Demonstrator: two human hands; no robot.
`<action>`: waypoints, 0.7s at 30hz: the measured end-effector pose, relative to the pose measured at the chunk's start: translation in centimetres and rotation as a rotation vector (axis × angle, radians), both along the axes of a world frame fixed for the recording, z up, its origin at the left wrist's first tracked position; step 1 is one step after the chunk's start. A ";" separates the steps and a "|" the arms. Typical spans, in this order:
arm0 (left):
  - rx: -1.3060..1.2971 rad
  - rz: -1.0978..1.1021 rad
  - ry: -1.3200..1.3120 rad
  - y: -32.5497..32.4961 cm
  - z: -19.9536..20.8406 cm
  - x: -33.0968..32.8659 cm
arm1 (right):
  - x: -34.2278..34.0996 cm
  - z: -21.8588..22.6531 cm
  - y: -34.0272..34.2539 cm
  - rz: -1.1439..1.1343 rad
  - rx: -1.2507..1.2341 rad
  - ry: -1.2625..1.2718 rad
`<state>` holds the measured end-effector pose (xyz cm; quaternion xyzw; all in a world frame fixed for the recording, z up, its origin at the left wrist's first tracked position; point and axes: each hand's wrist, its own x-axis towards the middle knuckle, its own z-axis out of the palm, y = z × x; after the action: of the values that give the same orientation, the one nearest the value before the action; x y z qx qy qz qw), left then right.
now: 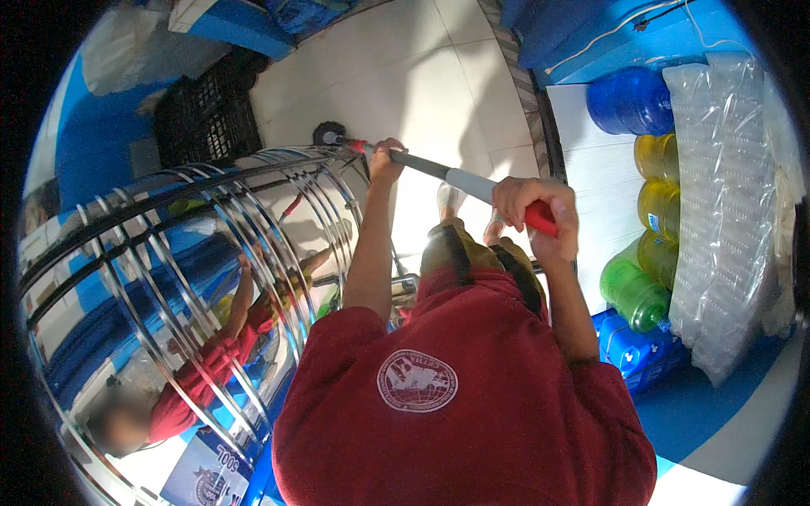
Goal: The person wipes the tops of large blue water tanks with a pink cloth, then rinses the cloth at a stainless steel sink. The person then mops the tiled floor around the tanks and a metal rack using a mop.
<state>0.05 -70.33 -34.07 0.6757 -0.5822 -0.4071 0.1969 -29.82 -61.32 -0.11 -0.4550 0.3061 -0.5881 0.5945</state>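
A long grey and white pole [429, 166] with red parts slants across in front of me above the pale floor. My left hand [387, 160] is closed round its middle, toward the far end. My right hand [537, 212] grips the near end by the red handle [541, 218]. At the pole's far end is a dark round brush-like head [329, 132], by the end of the shiny metal tank. Its bristles and whether it touches the floor are hard to make out.
The ribbed, mirror-like steel tank [181, 253] lies close on my left, reflecting me. On my right stand blue [629, 101], yellow [658, 202] and green [637, 291] water jugs beside clear plastic wrapping [726, 211]. A dark crate [211, 110] is at the far left.
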 end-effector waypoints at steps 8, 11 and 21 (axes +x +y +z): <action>-0.416 -0.318 0.240 0.6 5.4 -15.5 | -6.9 9.0 4.5 -0.078 -0.123 0.183; -0.313 -0.459 0.387 0.4 7.5 -22.8 | -10.7 11.4 6.5 -0.174 -0.149 0.250; -0.240 -0.659 0.312 5.5 10.8 -44.9 | -21.3 16.6 12.2 -0.143 -0.190 0.559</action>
<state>-44.81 -64.83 -23.28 0.3541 -0.7748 -0.4756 0.2195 -51.14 -49.14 16.48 -0.6301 0.4328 -0.5063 0.3993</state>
